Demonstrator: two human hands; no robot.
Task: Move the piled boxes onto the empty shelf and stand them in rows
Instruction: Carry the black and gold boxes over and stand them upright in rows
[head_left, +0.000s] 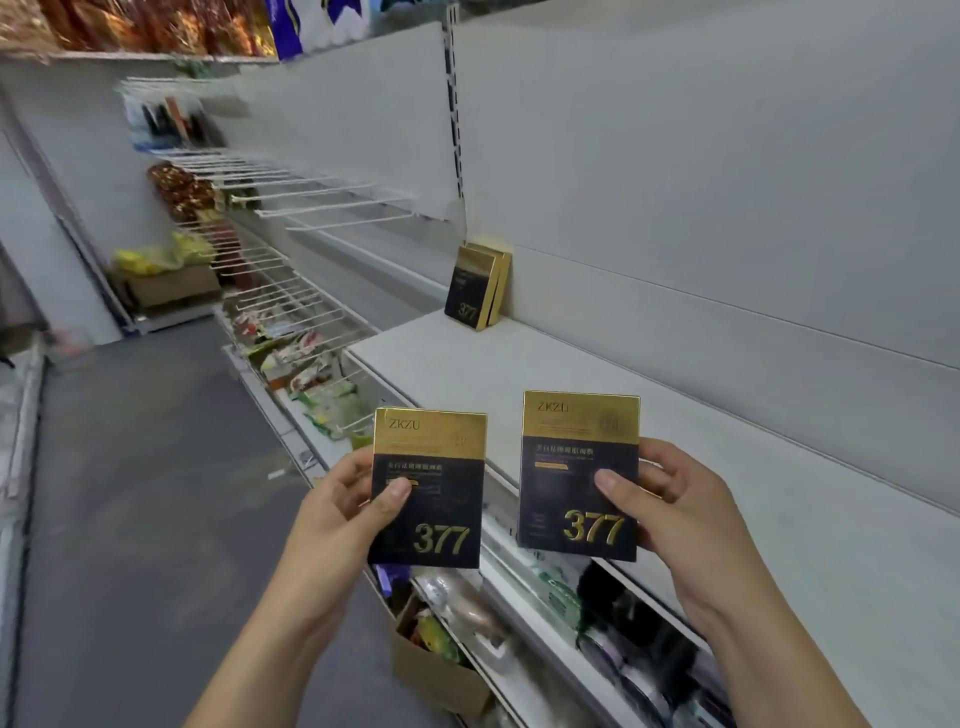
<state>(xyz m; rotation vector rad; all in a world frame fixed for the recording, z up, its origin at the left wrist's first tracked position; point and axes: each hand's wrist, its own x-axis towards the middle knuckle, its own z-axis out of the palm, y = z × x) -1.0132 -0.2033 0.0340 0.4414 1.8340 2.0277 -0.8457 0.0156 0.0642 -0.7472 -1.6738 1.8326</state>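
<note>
Gripping the left box in the left hand, thumb on the front, fingers curled round the side. Gripping the right box in the right hand the same way. Both flat, black and gold, up in the air just before the white shelf. Probably light and stiff (thin card, so easy to dent), maybe slippery. Best to pinch the side edges, never squash the middle. Far beyond the hands: standing boxes.

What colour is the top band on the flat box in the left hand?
Gold, on the flat black-and-gold box in the left hand; the head view shows it.
</note>
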